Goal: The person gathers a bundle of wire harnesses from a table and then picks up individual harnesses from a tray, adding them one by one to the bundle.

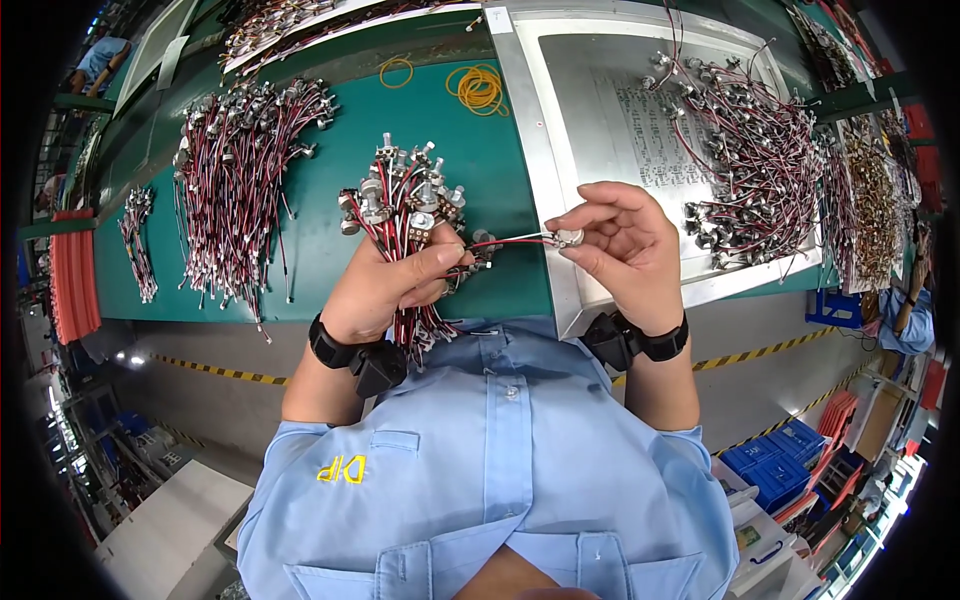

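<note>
My left hand is closed around a thick bundle of wired potentiometers. Their metal bodies and shafts fan out above my fist, while red, black and white wires hang below it. Between the thumb and fingers of my right hand, a single potentiometer is pinched. Its wires stretch leftward to my left hand, where their far ends are partly hidden by the bundle. Both hands are above the front edge of the green table, the right one beside the frame of a white-rimmed metal tray.
A large pile of wired potentiometers lies on the left, with a smaller bunch beside it. Yellow rubber bands lie at the back. Inside the tray sits another tangled pile. Blue crates stand at the lower right.
</note>
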`<state>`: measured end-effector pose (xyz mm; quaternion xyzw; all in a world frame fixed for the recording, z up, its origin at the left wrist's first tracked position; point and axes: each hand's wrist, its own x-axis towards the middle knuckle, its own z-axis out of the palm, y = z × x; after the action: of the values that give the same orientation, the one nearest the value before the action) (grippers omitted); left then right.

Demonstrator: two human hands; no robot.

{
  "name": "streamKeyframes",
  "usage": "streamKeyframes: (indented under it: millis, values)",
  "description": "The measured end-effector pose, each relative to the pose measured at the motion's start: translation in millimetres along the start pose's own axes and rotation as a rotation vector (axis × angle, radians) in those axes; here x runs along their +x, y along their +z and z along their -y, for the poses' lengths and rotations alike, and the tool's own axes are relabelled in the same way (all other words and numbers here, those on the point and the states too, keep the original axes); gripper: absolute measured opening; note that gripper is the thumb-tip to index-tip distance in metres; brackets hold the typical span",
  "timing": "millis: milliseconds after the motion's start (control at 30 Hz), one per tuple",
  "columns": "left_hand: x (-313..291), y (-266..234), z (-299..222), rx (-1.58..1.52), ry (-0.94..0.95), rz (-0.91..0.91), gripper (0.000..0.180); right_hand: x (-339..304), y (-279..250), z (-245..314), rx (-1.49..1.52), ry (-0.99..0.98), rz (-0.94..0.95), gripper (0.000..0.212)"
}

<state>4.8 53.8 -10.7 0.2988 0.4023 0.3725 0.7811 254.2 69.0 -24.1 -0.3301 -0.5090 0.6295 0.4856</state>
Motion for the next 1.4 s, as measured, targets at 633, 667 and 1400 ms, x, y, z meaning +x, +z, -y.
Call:
streamKeyframes:
  millis: [633, 667, 1400]
  values:
    - [3.0, 6.1, -0.1, 0.028, -0.002, -0.042, 0.015, 2.4, -1.7, 0.3, 0.038, 0.212, -0.037, 0.02]
    - [2.8, 5.9, 0.5, 0.028, -0.004, -0.041, 0.015, 2.1, -1.8, 0.2, 0.033, 0.22, -0.039, 0.02]
    - [4.8, 9.4, -3.8, 0.01, -0.007, 0.166, 0.023, 4.5, 20.5, 22.9, -0.578, 0.074, -0.045, 0.006]
